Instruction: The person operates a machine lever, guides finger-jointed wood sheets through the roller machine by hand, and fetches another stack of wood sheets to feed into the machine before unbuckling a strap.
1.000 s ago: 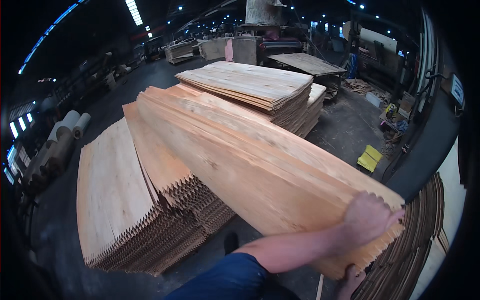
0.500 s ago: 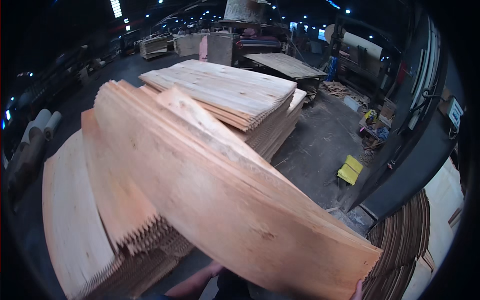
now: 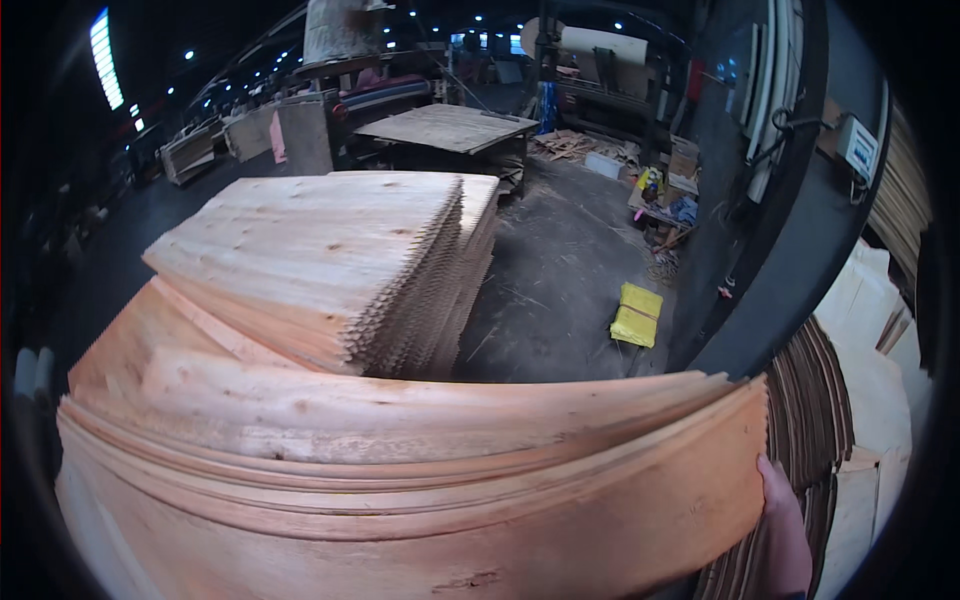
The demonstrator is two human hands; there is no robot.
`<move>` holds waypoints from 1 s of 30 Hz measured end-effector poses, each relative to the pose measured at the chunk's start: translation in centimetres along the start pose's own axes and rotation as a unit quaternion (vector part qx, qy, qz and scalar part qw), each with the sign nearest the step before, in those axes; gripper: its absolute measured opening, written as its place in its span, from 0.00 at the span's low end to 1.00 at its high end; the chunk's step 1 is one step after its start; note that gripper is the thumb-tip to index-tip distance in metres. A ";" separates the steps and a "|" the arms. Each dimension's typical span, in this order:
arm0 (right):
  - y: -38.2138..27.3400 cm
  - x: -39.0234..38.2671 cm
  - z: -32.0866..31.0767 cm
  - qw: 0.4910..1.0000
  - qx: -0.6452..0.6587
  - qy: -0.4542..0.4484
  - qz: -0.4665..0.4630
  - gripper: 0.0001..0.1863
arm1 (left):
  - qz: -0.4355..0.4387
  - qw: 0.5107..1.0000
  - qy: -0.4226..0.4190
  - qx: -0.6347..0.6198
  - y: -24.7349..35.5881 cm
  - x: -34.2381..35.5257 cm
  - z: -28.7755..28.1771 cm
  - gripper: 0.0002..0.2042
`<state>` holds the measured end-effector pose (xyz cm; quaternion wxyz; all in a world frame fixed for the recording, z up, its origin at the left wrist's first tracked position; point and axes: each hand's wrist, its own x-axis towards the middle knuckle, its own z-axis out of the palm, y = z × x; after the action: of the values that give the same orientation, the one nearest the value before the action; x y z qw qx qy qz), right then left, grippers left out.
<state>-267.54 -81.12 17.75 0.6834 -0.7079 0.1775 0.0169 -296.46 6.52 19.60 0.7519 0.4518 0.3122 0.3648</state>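
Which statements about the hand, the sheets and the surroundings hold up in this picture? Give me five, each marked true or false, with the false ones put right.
1. The right hand is at the right end of the wooden sheets. True.
2. The left hand is also in view. False: only the right hand shows.
3. The yellow package lies on the floor. True.
4. The stack beyond the sheets has a smooth right edge. False: that edge is jagged.
5. The pale roll at the back lies sideways. True.
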 end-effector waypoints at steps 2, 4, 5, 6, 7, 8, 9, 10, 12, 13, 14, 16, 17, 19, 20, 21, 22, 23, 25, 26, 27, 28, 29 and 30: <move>-0.4 7.1 -0.5 0.998 -0.026 -0.048 0.016 0.29 | 0.028 0.996 -0.020 0.087 6.3 -1.8 3.7 0.26; -0.8 14.7 0.1 0.995 -0.010 -0.103 -0.014 0.29 | 0.042 0.985 -0.038 0.164 10.3 -3.2 9.0 0.26; -1.2 18.0 0.8 0.991 0.014 -0.120 -0.050 0.30 | 0.037 0.978 -0.049 0.200 11.2 -3.4 11.7 0.26; -1.2 22.9 1.4 0.990 -0.001 -0.134 -0.038 0.30 | 0.044 0.972 -0.049 0.228 12.5 -4.8 14.0 0.26; -1.3 27.0 1.6 0.989 -0.017 -0.147 -0.027 0.30 | 0.045 0.965 -0.050 0.254 13.4 -5.8 16.5 0.27; -2.4 29.9 2.2 0.988 -0.009 -0.153 -0.023 0.30 | 0.043 0.959 -0.054 0.275 14.0 -6.4 19.1 0.27; -3.7 32.8 3.3 0.985 -0.029 -0.167 0.012 0.30 | 0.041 0.954 -0.061 0.292 14.0 -6.7 22.5 0.27; -4.5 35.8 4.5 0.981 -0.050 -0.184 0.044 0.30 | 0.041 0.949 -0.067 0.306 13.6 -6.7 25.6 0.27; -3.0 42.3 6.2 0.976 -0.003 -0.211 0.053 0.30 | 0.030 0.939 -0.083 0.331 12.8 -6.2 31.8 0.27; -2.5 45.6 7.3 0.970 0.033 -0.233 0.058 0.30 | 0.024 0.935 -0.091 0.341 12.1 -5.6 34.9 0.27; -2.3 48.4 8.9 0.968 0.037 -0.240 0.057 0.30 | 0.020 0.932 -0.100 0.349 11.4 -4.9 37.6 0.27; -1.4 53.0 12.8 0.964 0.110 -0.234 0.052 0.33 | 0.012 0.923 -0.122 0.364 9.8 -3.2 42.8 0.28; -1.4 55.3 14.5 0.960 0.108 -0.253 0.052 0.35 | 0.011 0.919 -0.134 0.371 9.1 -1.9 45.3 0.28; -0.9 60.4 17.8 0.948 0.119 -0.290 0.049 0.34 | 0.011 0.909 -0.151 0.388 8.1 0.3 50.3 0.28; -0.9 63.0 19.3 0.938 0.127 -0.319 0.045 0.34 | 0.011 0.905 -0.160 0.394 7.1 1.2 52.5 0.28; -1.4 64.8 20.7 0.928 0.153 -0.332 0.075 0.34 | 0.011 0.903 -0.172 0.394 6.6 3.4 54.3 0.28; -1.8 67.4 22.0 0.928 0.157 -0.331 0.069 0.34 | 0.012 0.895 -0.189 0.404 6.3 5.8 56.8 0.29; -2.0 70.3 22.6 0.934 0.140 -0.322 0.071 0.34 | 0.007 0.891 -0.196 0.410 6.0 7.0 58.8 0.29; -3.4 75.4 23.8 0.938 0.121 -0.316 0.068 0.35 | 0.017 0.883 -0.210 0.419 6.0 10.6 64.1 0.29; -4.6 77.4 24.2 0.942 0.121 -0.309 0.047 0.35 | 0.018 0.879 -0.215 0.424 6.1 11.9 66.3 0.29; -5.6 79.7 24.7 0.945 0.121 -0.302 0.025 0.34 | 0.019 0.876 -0.219 0.430 6.2 13.3 68.5 0.29; -6.2 82.7 24.5 0.946 0.123 -0.301 0.018 0.34 | 0.018 0.871 -0.231 0.433 6.0 15.0 71.0 0.29; -6.2 86.1 24.2 0.943 0.136 -0.303 0.024 0.34 | 0.020 0.867 -0.237 0.438 6.0 16.7 73.3 0.30; -6.5 89.3 24.5 0.941 0.147 -0.304 0.029 0.34 | 0.022 0.862 -0.244 0.443 5.7 18.4 75.7 0.30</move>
<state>-176.79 -77.61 -1.40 0.8003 -0.5554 -0.0181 0.2250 -227.56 -10.49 52.24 0.5165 0.8186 0.2373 0.0824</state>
